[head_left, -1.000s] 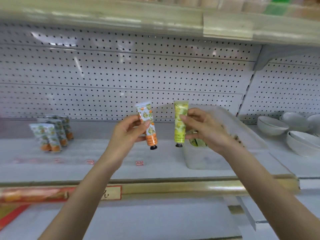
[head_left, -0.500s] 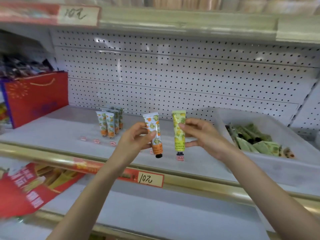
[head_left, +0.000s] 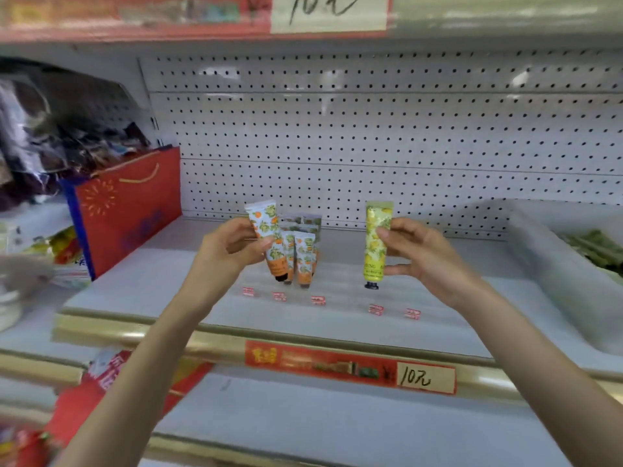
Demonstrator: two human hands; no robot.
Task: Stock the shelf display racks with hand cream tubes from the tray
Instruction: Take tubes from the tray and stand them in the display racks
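Note:
My left hand [head_left: 229, 247] grips an orange-patterned hand cream tube [head_left: 266, 230], cap down, held just in front of a small group of matching orange tubes [head_left: 303, 261] standing on the shelf [head_left: 168, 284]. My right hand [head_left: 421, 254] holds a yellow-green tube [head_left: 376, 244] upright, cap down, above the shelf to the right of that group. The white tray [head_left: 553, 264] sits at the far right of the shelf with green tubes [head_left: 596, 247] lying in it.
A red gift bag [head_left: 128, 207] stands at the shelf's left end, with dark packaged goods behind it. Small red markers [head_left: 318, 299] line the shelf front. A gold rail with a red price strip [head_left: 350, 367] edges the shelf. Pegboard forms the back wall.
The view has swung left and closer: the standing orange tubes now sit behind my left hand, and the tray has slid to the right edge. Both hands keep their tubes, now further apart.

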